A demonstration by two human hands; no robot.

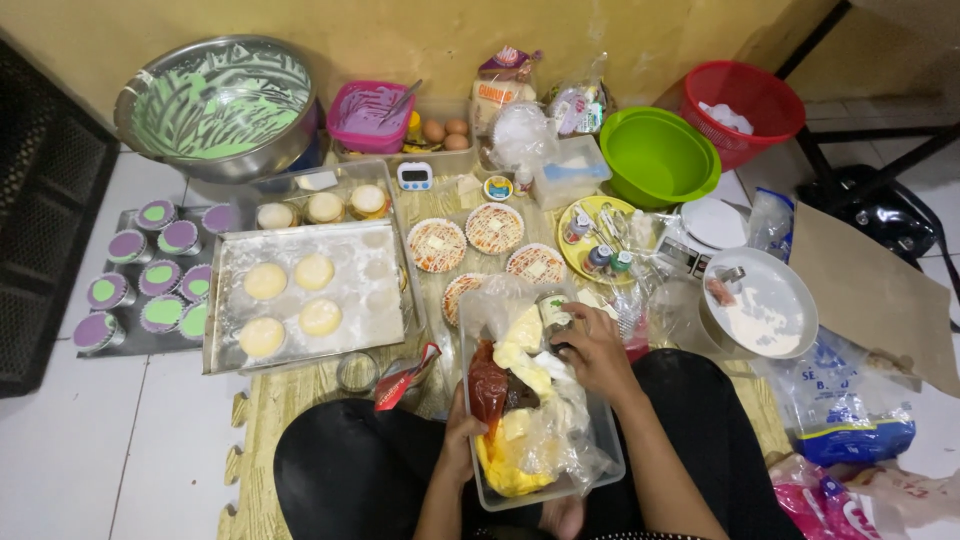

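A clear plastic tub (603, 428) rests on my lap, stuffed with plastic bags of yellow and white fillings. My left hand (461, 437) grips a bag of reddish-brown sauce (487, 388) standing inside the tub at its left side. My right hand (590, 352) reaches into the tub's far right corner, fingers closed around a small jar with a pale lid (552, 310). Just beyond the tub lie several round flatbreads topped with sauce lines and a butter-coloured square (437, 245).
A floured metal tray (376, 302) with several dough rounds sits left of the tub. Purple and green cupcakes (160, 280) fill a pan far left. A steel bowl (218, 105), green bowl (655, 155), red basket (745, 100) and white flour bowl (760, 305) ring the mat.
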